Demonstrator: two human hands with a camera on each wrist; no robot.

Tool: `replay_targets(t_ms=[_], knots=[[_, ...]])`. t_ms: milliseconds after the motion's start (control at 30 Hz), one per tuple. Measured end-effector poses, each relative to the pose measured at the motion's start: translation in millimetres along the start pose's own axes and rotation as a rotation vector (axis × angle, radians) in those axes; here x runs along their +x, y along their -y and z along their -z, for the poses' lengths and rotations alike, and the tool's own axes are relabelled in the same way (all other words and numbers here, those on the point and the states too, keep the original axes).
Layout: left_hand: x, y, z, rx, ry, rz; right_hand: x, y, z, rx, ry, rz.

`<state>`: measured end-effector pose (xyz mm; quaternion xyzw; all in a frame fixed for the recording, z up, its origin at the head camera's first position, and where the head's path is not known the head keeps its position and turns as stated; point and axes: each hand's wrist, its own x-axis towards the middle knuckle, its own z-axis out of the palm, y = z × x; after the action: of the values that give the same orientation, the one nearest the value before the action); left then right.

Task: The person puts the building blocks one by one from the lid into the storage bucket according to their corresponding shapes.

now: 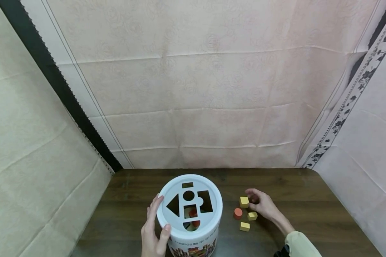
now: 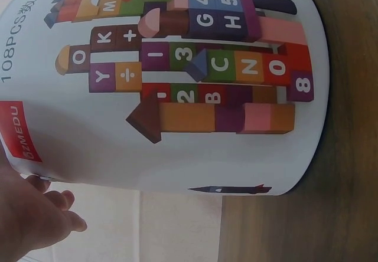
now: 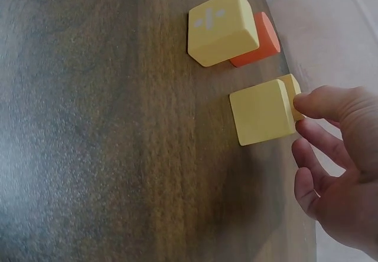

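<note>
A white toy-block bucket (image 1: 193,240) stands upright under a pale blue lid (image 1: 213,223) with cut-out holes of several shapes. My left hand (image 1: 153,228) rests against its left side, thumb and fingertips at the lid's rim; the left wrist view shows loosely bent fingers (image 2: 65,206) beside the wall. With thumb and index finger, my right hand (image 1: 262,204) pinches the farthest yellow block (image 1: 243,202), mostly hidden behind another in the right wrist view. Close by lie two more yellow blocks, one near the wrist (image 1: 252,216) and one nearer me (image 1: 245,226), plus a red cylinder (image 1: 238,213).
Red pieces (image 1: 193,213) show inside the bucket through the lid's holes. The brown wooden table (image 1: 125,214) ends at a pale cloth wall (image 1: 212,125) at the back. More cloth hangs to the left (image 1: 41,178) and right (image 1: 370,171).
</note>
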<state>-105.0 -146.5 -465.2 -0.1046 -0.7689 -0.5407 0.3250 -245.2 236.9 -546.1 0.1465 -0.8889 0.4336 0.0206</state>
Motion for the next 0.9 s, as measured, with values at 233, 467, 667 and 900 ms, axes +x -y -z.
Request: replay_targets(t_ms=[233, 467, 667, 900], knots=[[-0.2, -0.6, 0.1, 0.005, 0.000, 0.006, 0.2, -1.2, -0.7, 0.004, 0.021, -0.020], [0.1, -0.1, -0.4, 0.003, 0.000, 0.003, 1.0, -2.6, -3.1, 0.014, 0.030, -0.086], [0.4, 0.2, -0.4, 0.004, -0.001, 0.011, 1.7, -6.9, -4.8, -0.002, 0.036, -0.117], [-0.3, 0.5, -0.7, -0.004, -0.008, -0.013, 1.4, -6.0, -2.4, -0.006, 0.037, -0.129]])
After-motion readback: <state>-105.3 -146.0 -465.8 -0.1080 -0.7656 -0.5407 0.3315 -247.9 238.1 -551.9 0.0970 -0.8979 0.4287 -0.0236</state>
